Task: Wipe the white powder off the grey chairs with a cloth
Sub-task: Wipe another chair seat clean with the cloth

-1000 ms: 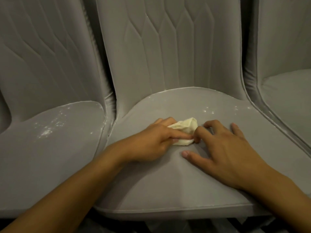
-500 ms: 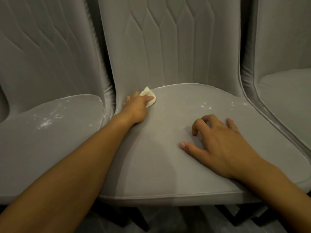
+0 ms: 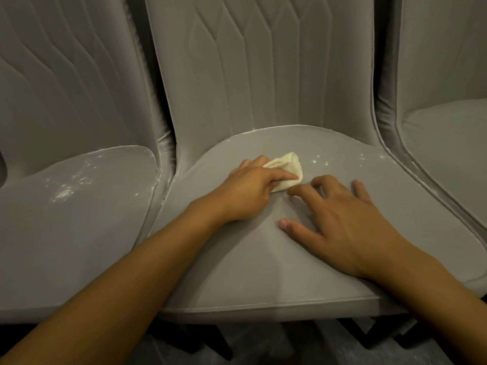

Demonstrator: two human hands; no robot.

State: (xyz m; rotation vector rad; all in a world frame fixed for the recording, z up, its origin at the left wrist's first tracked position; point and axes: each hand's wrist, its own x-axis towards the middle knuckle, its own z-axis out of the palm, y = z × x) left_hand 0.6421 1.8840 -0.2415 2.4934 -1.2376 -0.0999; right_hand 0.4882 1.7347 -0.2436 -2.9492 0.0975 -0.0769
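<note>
Three grey padded chairs stand side by side. On the middle chair's seat, my left hand holds a small cream cloth pressed to the fabric near the seat's centre. My right hand rests on the same seat just to the right, fingers spread and slightly bent, its index fingertip close to the cloth. A few specks of white powder lie on the seat beyond the cloth and toward the back right. The left chair's seat carries a scatter of white powder.
The right chair's seat shows at the right edge. Tall quilted backrests rise behind all seats, with narrow gaps between chairs. Dark chair legs and grey floor show below the front edge.
My left hand has swept the cloth from the seat's back left corner back to its centre, close to my right hand. My right hand has stayed in place on the seat.
</note>
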